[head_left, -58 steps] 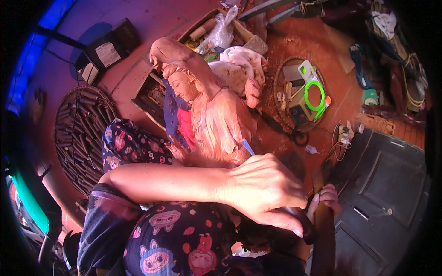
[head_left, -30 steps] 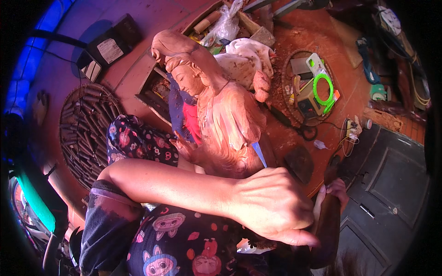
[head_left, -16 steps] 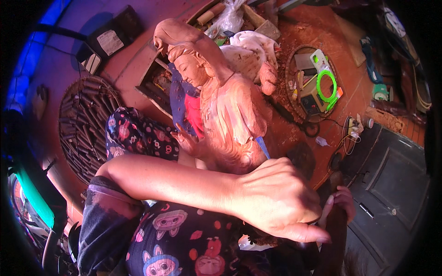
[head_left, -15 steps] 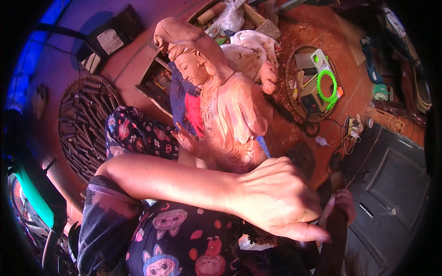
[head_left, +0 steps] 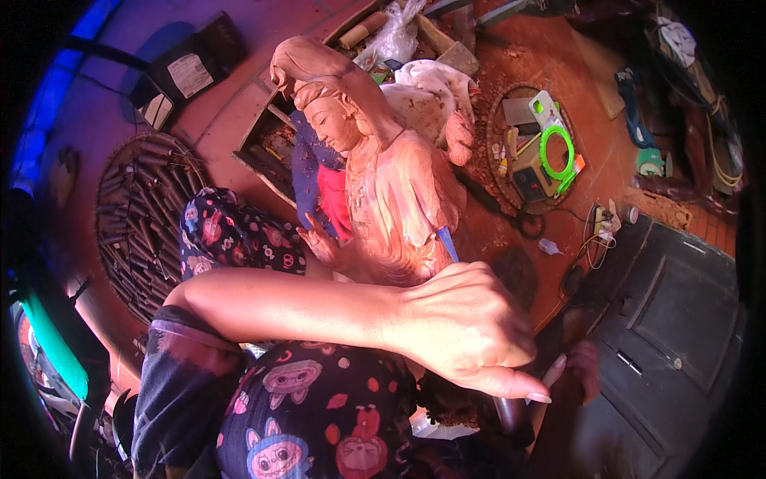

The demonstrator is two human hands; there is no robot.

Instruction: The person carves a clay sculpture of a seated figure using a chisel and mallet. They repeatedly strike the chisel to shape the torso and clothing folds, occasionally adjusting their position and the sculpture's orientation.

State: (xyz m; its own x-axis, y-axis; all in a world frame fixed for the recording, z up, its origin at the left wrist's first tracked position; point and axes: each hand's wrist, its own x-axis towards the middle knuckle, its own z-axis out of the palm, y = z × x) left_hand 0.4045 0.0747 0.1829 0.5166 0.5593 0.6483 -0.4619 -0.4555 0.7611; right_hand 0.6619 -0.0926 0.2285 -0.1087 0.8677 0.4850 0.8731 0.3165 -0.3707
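Statue shifted up-frame; left hand grips blue tool against it (right hand unclear).

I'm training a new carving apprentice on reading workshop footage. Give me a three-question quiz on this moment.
1. True or false: the wooden statue lies across the person's lap, its head toward the top of the picture.
2. Which hand reaches across in front of the statue's lower part? A) the left hand B) the right hand
3. Fill in: the blue tool shows just above the left hand, against the ______.

Key: 1 true; 2 A; 3 statue. The right hand is mostly hidden low at the right, so its grip cannot be told.
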